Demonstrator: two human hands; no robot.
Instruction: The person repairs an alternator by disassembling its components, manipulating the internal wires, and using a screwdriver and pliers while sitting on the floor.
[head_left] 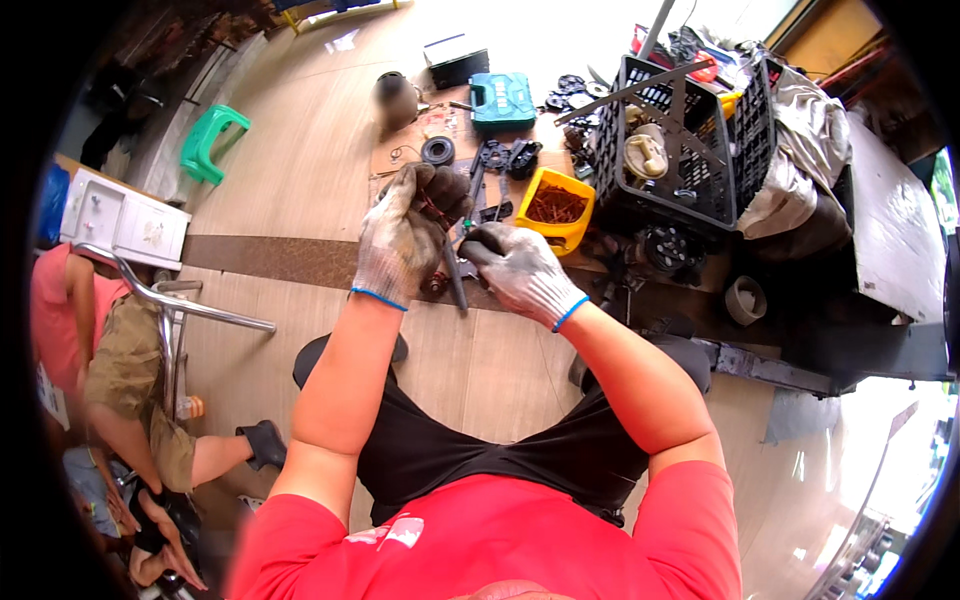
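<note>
Both my hands wear dirty grey knit gloves with blue cuffs. My left hand is closed in a fist around a small dark part with a reddish bit showing between the fingers. My right hand is close beside it, fingers pinched on a small dark piece at the fingertips. A long thin dark tool hangs down between the two hands; which hand grips it I cannot tell. I am seated, knees apart, over a wooden floor.
A yellow bin of rusty small parts sits just beyond my hands. A black plastic crate stands to the right, a teal tool case farther back, a green stool far left. Another person crouches at left.
</note>
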